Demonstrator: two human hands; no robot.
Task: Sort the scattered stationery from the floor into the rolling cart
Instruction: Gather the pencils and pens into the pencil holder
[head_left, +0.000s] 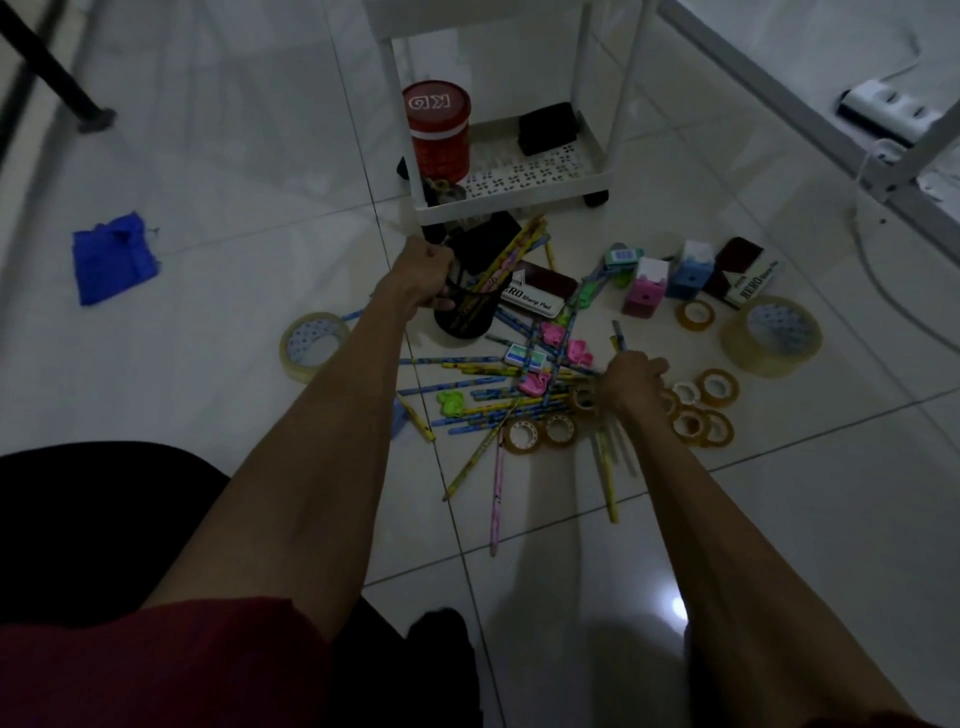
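Observation:
My left hand (422, 275) grips the rim of a black mesh pencil cup (465, 312) that stands on the floor with several pencils in it. My right hand (631, 384) is curled round a bunch of pencils (610, 457) in the scattered pile (498, 395). Small tape rolls (696, 415), pink and green sharpeners, stamp pad boxes (532, 299) and two large tape rolls (771, 335) lie around. The white rolling cart (519, 195) stands just behind the cup; its bottom shelf holds a red can (439, 130) and a black object (548, 127).
A blue cloth (111, 257) lies on the tiles at the left. A black furniture leg (57, 78) stands at the far left. A white frame, a power strip (893, 109) and a cable sit at the right. My knees fill the bottom.

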